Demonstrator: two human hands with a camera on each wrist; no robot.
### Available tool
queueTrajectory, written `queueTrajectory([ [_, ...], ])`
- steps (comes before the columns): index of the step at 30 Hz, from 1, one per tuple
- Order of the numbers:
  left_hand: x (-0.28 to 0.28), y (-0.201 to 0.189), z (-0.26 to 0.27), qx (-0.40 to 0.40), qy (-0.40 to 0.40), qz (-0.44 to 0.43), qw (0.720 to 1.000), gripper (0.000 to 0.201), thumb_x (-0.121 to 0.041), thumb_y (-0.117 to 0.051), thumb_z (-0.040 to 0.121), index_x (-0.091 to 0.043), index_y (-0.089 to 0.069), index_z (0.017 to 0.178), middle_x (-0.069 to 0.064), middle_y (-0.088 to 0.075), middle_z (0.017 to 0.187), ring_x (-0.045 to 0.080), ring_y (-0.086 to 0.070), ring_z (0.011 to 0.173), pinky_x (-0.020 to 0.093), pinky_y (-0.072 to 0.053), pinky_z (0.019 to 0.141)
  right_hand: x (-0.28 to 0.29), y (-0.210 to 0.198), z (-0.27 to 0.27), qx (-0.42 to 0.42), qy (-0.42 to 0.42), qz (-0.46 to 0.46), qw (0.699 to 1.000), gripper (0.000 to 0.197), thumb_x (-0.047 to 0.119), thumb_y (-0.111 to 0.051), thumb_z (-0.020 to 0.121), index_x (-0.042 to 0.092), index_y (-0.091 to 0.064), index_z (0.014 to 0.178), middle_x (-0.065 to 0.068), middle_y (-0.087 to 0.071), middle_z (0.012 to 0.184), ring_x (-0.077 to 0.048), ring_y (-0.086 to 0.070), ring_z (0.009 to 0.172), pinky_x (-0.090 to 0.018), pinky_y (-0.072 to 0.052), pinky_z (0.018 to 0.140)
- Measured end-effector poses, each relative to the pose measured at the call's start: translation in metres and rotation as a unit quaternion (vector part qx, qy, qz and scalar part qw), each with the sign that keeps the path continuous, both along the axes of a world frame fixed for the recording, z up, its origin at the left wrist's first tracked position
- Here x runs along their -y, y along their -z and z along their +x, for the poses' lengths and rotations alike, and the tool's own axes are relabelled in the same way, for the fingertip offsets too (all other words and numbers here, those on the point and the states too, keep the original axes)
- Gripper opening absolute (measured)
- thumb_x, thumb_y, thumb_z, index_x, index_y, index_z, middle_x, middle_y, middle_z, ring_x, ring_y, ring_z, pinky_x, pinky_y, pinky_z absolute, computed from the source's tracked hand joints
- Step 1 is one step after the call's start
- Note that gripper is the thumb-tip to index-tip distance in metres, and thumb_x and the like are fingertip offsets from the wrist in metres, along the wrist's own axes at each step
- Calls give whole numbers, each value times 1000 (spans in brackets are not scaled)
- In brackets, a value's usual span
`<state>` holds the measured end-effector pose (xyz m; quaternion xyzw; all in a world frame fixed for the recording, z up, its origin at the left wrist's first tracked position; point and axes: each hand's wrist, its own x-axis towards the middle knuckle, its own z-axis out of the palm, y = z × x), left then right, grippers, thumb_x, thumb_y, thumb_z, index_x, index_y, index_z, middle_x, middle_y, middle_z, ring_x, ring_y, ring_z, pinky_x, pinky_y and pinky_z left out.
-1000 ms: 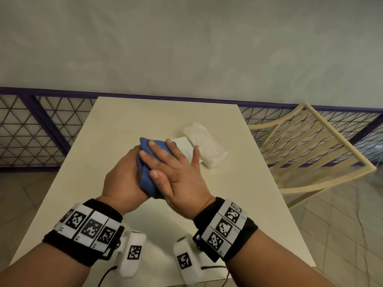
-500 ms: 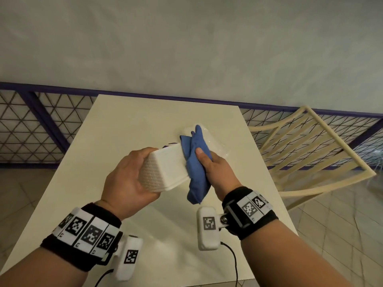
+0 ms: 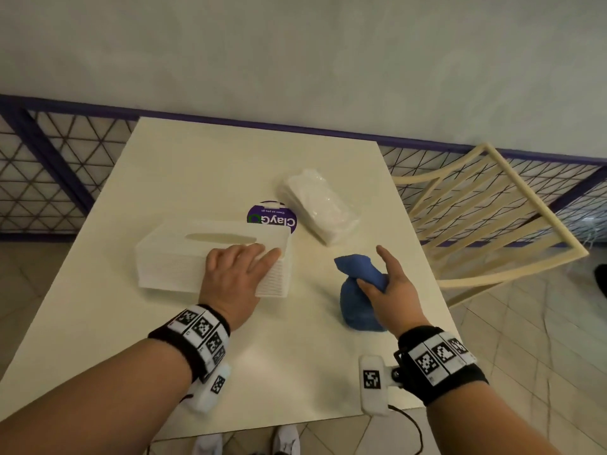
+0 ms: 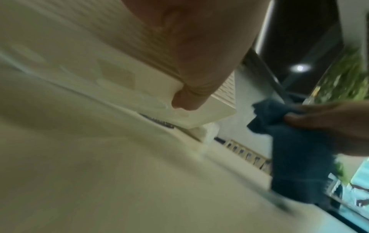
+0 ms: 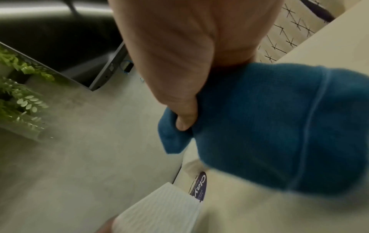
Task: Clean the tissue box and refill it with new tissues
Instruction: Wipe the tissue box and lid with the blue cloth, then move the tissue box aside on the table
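Observation:
The white ribbed tissue box (image 3: 177, 257) stands on the table, its empty slot facing up. My left hand (image 3: 249, 261) holds its right end, fingers laid over the top and the thumb (image 4: 187, 100) hooked on the near side. To the right, my right hand (image 3: 377, 274) pinches a blue cloth (image 3: 358, 307) between thumb (image 5: 185, 113) and fingers. The cloth's lower part rests on the table. A clear-wrapped pack of white tissues (image 3: 320, 205) lies behind, between the two hands.
A round purple ClayGo label (image 3: 272, 218) lies flat behind the box. The cream table (image 3: 197, 165) ends against a purple-framed lattice railing. A cream slatted chair (image 3: 486, 218) stands by the table's right edge. Tiled floor surrounds it.
The box came down from mid-air onto the table, slot up. My right hand pulled the cloth off the box and moved right and down to the table.

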<state>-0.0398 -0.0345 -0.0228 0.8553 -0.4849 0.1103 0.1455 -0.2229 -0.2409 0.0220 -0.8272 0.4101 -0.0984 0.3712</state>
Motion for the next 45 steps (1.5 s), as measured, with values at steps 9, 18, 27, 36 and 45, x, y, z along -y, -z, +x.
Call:
queueTrajectory([
  [9,38,24,-22,-23,-7,113,993,92,-14,-73,49,-30,-38,133,1,-59,127,22,-40,109,41,-25,84,3,40,-7,-67,-52,101,991,72,31,-61,91,28,-20,151,-7,-59,131,-23,-59,113,-25,-43,92],
  [18,21,36,-37,-77,-79,180,978,85,-35,-54,86,-35,1,150,3,4,160,25,9,146,57,21,105,-28,72,-5,-238,-194,-25,951,63,18,-56,90,21,-30,147,-2,-15,160,-23,-18,146,-32,-20,116],
  [27,12,33,-27,-97,-104,210,967,76,-53,-32,92,-40,24,143,1,16,159,34,19,143,69,17,102,2,89,13,-324,-196,-17,925,88,25,-59,90,24,2,153,-4,17,160,-29,12,148,-47,-7,121],
  [36,-17,25,-30,-50,22,65,996,53,-41,-49,82,-18,-50,129,8,-53,130,27,-53,112,44,-30,98,-4,20,66,-97,-119,-31,988,64,34,-72,78,24,-46,136,1,-59,127,-13,-56,108,-28,-43,94],
  [45,-54,48,-15,-140,-16,242,960,53,-53,-36,79,-22,-59,115,1,-59,128,21,-56,110,41,-45,85,-42,-7,193,-223,-396,-187,871,138,72,-78,42,49,13,144,-7,-9,160,-30,-5,147,-58,-11,116],
])
